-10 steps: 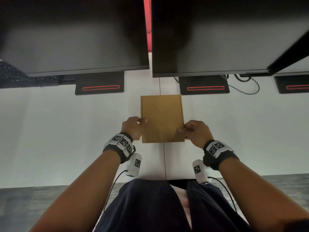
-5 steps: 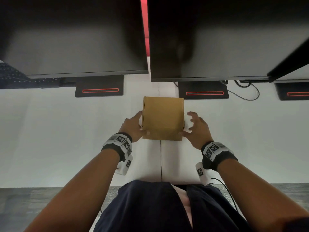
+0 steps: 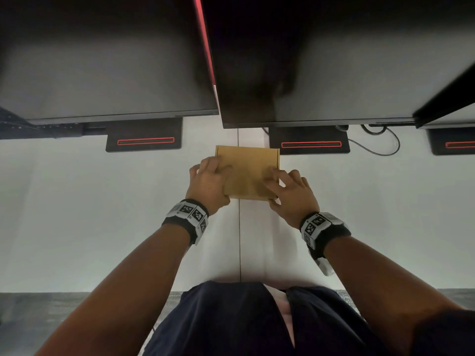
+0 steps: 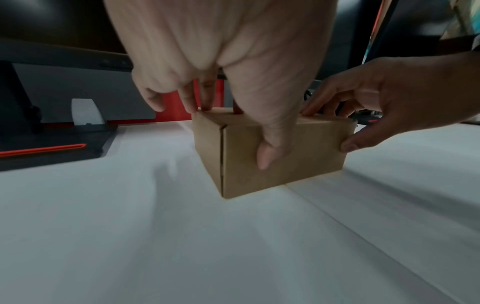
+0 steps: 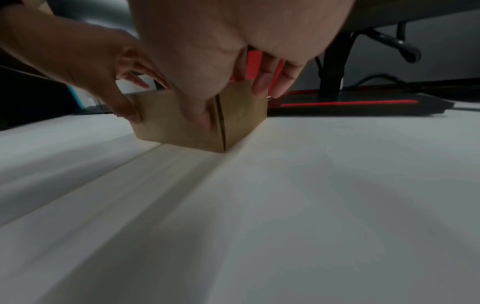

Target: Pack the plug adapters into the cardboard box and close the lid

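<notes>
The cardboard box (image 3: 248, 173) is seen lid-down on the counter (image 3: 102, 214), clasped by the left hand (image 3: 208, 185) and right hand (image 3: 291, 195), fingers on top, thumbs on the near wall; only a final press and release seem required.

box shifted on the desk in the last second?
Yes. The cardboard box has slid away from the person: its far edge now nearly reaches the right monitor base.
</notes>
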Demonstrator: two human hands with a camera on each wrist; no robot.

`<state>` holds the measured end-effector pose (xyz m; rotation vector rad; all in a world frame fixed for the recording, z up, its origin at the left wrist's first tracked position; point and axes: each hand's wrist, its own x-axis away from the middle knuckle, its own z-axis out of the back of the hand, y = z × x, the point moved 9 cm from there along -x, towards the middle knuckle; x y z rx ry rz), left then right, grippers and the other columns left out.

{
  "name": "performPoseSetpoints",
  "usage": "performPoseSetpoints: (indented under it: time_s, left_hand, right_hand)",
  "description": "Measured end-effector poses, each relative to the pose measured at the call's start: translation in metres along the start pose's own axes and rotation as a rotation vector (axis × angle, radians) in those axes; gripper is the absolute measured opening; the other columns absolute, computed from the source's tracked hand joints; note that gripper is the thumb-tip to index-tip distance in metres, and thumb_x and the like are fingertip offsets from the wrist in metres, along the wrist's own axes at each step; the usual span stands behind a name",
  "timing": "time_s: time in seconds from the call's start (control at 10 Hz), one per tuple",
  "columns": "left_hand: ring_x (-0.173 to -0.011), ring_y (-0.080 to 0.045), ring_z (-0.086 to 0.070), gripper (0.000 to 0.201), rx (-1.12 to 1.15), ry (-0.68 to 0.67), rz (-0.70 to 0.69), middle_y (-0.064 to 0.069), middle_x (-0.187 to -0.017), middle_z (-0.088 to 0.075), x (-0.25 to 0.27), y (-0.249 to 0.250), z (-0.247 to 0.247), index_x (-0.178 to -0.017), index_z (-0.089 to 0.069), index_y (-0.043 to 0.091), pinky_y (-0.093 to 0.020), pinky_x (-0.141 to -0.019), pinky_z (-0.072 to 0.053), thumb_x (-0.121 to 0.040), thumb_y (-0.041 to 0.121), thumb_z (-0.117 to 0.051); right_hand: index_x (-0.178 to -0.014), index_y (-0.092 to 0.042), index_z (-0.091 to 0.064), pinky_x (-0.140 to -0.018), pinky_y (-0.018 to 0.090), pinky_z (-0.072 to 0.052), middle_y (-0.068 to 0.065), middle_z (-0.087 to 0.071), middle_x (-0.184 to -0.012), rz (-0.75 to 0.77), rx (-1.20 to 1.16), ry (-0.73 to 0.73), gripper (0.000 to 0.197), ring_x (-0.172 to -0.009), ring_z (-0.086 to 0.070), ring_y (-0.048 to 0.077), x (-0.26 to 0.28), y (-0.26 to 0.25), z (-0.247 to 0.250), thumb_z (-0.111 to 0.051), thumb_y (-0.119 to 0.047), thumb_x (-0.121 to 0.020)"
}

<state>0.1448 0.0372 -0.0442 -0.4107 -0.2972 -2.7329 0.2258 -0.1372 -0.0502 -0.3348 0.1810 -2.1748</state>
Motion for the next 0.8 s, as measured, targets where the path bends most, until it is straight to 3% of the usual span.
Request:
performPoseSetpoints:
  time_s: [0.2,0.3,0.5,0.6,0.7,0.8]
  left_hand:
    - [-0.134,-0.045,-0.045,0.078,0.021,0.004,0.023,-0.021,-0.15,-0.05,0.008,0.001,0.002,-0.131,-0.067,0.019,-0.055,-0.106,-0.039,-0.057,0.03,-0.091]
    - [-0.131,-0.046,-0.046,0.079,0.039,0.017,0.065,-0.022,-0.148,-0.051,0.017,0.001,0.001,-0.13,-0.067,0.02,-0.056,-0.104,-0.04,-0.056,0.034,-0.092]
    - [-0.14,-0.04,-0.036,0.08,-0.009,-0.022,0.092,-0.017,-0.156,-0.04,0.013,0.004,0.009,-0.141,-0.056,0.024,-0.051,-0.111,-0.032,-0.068,0.037,-0.087]
    - [-0.142,-0.037,-0.035,0.08,-0.038,-0.054,0.061,-0.012,-0.158,-0.037,0.014,0.005,0.015,-0.146,-0.05,0.027,-0.051,-0.113,-0.031,-0.074,0.037,-0.084]
    - [-0.143,-0.037,-0.035,0.092,-0.044,-0.085,0.041,-0.009,-0.158,-0.036,0.02,0.002,0.02,-0.154,-0.037,0.035,-0.054,-0.113,-0.033,-0.074,0.046,-0.082]
    - [-0.125,-0.036,-0.054,0.067,-0.02,-0.023,-0.024,-0.006,-0.137,-0.057,0.018,0.01,0.048,-0.14,-0.05,0.035,-0.048,-0.099,-0.05,-0.078,0.052,-0.071]
  right_hand:
    - [-0.125,-0.019,-0.062,-0.079,0.047,-0.06,0.01,-0.047,-0.147,0.073,-0.133,-0.037,0.048,-0.116,-0.051,0.033,-0.002,0.003,-0.001,-0.075,-0.015,-0.079]
    - [-0.128,-0.017,-0.062,-0.082,0.047,-0.059,0.011,-0.044,-0.15,0.112,-0.143,-0.077,0.047,-0.121,-0.049,0.033,-0.005,0.002,-0.001,-0.072,-0.015,-0.082]
    - [-0.133,-0.02,-0.056,-0.1,0.045,-0.052,0.008,-0.034,-0.157,0.087,-0.081,-0.113,0.047,-0.128,-0.045,0.032,-0.017,-0.004,0.006,-0.068,-0.016,-0.088]
    - [-0.134,-0.021,-0.055,-0.101,0.046,-0.05,0.007,-0.036,-0.153,0.051,-0.039,-0.154,0.05,-0.127,-0.041,0.033,-0.02,-0.01,0.012,-0.07,-0.024,-0.086]
    - [-0.136,-0.024,-0.054,-0.101,0.048,-0.047,0.008,-0.042,-0.146,0.012,-0.01,-0.134,0.058,-0.124,-0.039,0.034,-0.015,-0.018,0.028,-0.072,-0.041,-0.083]
    - [-0.126,-0.025,-0.056,-0.095,0.048,-0.048,0.009,-0.051,-0.133,-0.004,-0.012,-0.043,0.053,-0.113,-0.045,0.033,-0.023,-0.028,0.052,-0.06,-0.055,-0.083]
